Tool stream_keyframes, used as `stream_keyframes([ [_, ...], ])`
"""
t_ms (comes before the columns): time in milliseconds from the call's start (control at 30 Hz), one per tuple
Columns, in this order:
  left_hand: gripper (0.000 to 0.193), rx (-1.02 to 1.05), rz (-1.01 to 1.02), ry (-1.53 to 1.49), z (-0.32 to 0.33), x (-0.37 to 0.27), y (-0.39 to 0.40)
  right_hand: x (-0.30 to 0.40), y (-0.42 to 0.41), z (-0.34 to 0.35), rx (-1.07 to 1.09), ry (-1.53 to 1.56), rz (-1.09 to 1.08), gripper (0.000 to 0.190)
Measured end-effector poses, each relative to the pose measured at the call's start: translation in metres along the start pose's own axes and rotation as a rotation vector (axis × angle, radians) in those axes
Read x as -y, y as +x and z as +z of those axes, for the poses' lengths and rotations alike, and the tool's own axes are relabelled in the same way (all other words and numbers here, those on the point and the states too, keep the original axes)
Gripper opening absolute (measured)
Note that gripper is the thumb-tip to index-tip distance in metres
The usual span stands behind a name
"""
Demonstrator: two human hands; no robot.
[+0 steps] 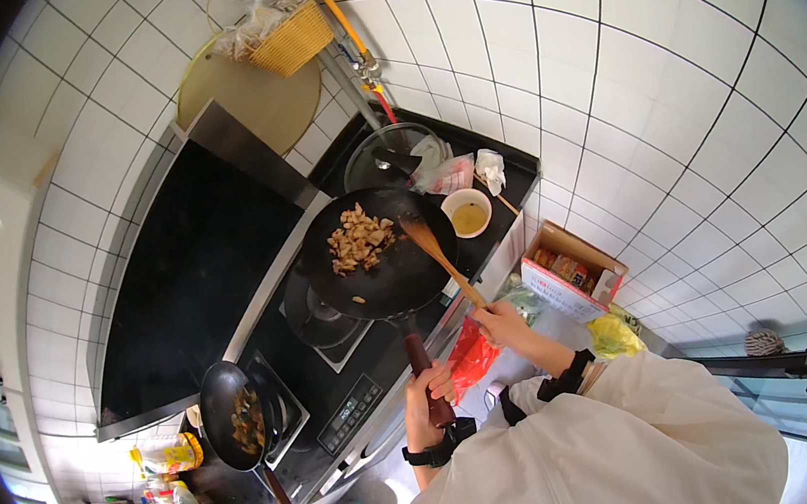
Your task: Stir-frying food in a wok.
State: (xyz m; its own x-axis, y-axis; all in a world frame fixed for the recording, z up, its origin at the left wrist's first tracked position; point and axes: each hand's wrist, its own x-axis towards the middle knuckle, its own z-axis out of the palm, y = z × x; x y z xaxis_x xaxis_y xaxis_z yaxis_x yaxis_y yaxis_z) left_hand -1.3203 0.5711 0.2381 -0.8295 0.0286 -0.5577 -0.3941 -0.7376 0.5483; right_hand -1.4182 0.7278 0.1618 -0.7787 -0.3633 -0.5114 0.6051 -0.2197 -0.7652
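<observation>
My left hand (425, 394) is wrapped around the dark red handle (418, 356) of a large black wok (386, 296). A pile of browned, chopped meat-like pieces (357, 241) lies in the wok's far left part, with one piece apart near the front. In my right hand (501, 327) is a wooden spatula (442, 256), its blade against the wok's inner right side. The wok sits off to the right of a gas burner (316, 312), partly covering it. Whether it is lifted or resting I cannot tell.
A smaller frying pan (218, 377) with cooked food stands at the left burner. Right of the wok is a bowl of yellowish liquid (469, 217); behind it lies a glass lid (370, 162). Bottles (164, 459) line the left counter. A cardboard box (572, 269) stands by the wall.
</observation>
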Motion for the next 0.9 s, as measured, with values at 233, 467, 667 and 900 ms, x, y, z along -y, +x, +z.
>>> stream_keyframes([
  [233,0.005,-0.062,-0.013,0.043,0.021,0.006,0.006,0.002,0.0,-0.02,0.081,0.066,0.046,0.026],
  [467,0.006,-0.11,0.022,0.113,0.038,0.009,0.009,0.0,0.003,-0.034,0.132,0.124,0.067,0.028],
  [667,0.006,-0.124,0.023,0.159,0.044,0.01,0.011,-0.011,0.013,-0.051,0.068,-0.148,-0.04,0.036],
  [900,0.005,-0.153,0.05,0.184,0.054,0.015,0.007,-0.007,0.016,-0.066,0.023,-0.364,-0.323,0.042],
])
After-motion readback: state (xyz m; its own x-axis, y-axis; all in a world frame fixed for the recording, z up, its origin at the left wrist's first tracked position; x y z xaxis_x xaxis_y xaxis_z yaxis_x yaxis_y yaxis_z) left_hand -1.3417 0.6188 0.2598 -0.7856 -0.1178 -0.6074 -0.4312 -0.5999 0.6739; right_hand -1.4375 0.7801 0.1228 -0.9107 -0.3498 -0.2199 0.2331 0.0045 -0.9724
